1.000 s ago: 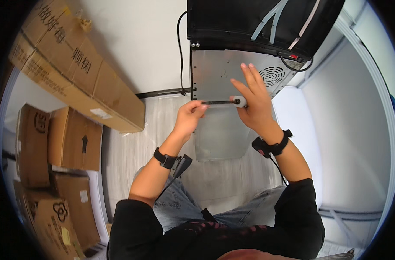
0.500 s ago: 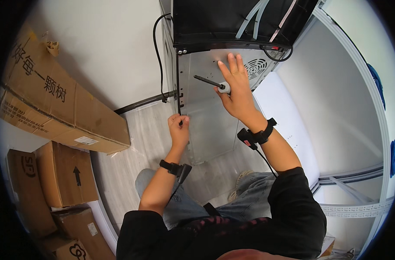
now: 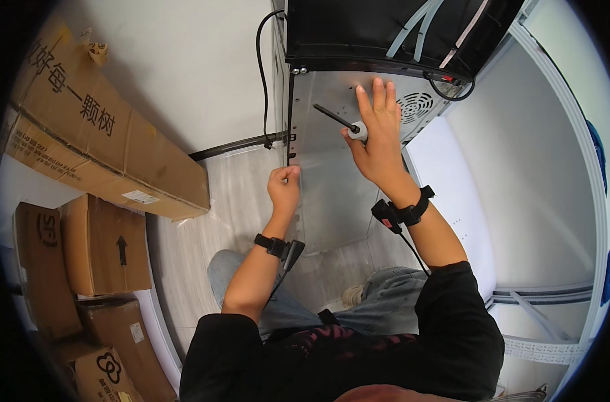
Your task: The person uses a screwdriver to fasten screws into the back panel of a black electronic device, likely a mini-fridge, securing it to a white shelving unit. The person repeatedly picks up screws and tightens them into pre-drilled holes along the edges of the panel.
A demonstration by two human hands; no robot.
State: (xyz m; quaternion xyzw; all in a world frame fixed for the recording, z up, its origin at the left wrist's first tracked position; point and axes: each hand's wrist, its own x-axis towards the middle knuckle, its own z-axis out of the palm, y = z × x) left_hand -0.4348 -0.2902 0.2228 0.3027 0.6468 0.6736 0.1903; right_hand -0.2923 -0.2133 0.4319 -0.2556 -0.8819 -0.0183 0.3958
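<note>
A screwdriver [image 3: 336,118] with a dark shaft and light grey handle is in my right hand [image 3: 380,151]. The thumb side of that hand keeps hold of it, its shaft pointing up and left. The stretched fingers of the same hand lie flat on a grey metal panel [image 3: 332,184], beside a round vent grille [image 3: 414,107]. My left hand [image 3: 283,189] is closed in a pinch at the panel's left edge, just below several dark slots. What its fingertips grip, if anything, is hidden.
Above the panel sits a black open housing [image 3: 345,33] with pale tubes. A black cable [image 3: 262,74] hangs left of it. Cardboard boxes [image 3: 104,244] are stacked at the left. A white panel [image 3: 445,194] and a curved-looking metal frame [image 3: 579,107] stand at the right.
The whole view has shifted, so the panel appears farther right. My left fingers have turned slightly, and a dark spot between them no longer shows. The right hand still rests with the screwdriver.
</note>
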